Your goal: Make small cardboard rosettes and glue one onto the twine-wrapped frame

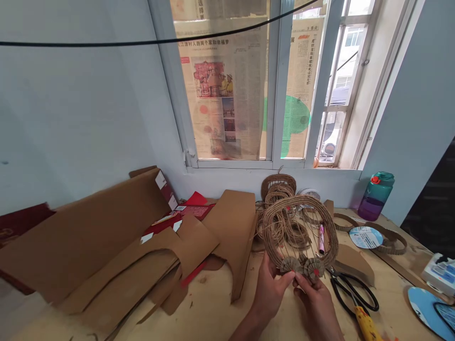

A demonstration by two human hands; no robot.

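Both of my hands hold up a round frame wrapped in brown twine [300,227], with thin strings running across its opening and two small corrugated cardboard rosettes [306,266] at its lower edge. My left hand [270,289] grips the lower left of the frame, its thumb against the left rosette. The fingertips of my right hand [314,298] pinch at the frame's bottom, just under the right rosette. Behind it lie more twine coils and a twine-wrapped basket shape [279,185].
Large cut cardboard sheets [106,241] cover the left of the wooden table [213,308]. Black scissors [353,289] and a yellow-handled tool [368,327] lie to the right. Cardboard rings [391,239], a blue disc [366,237], a purple bottle [375,196] and a white box [441,272] sit further right.
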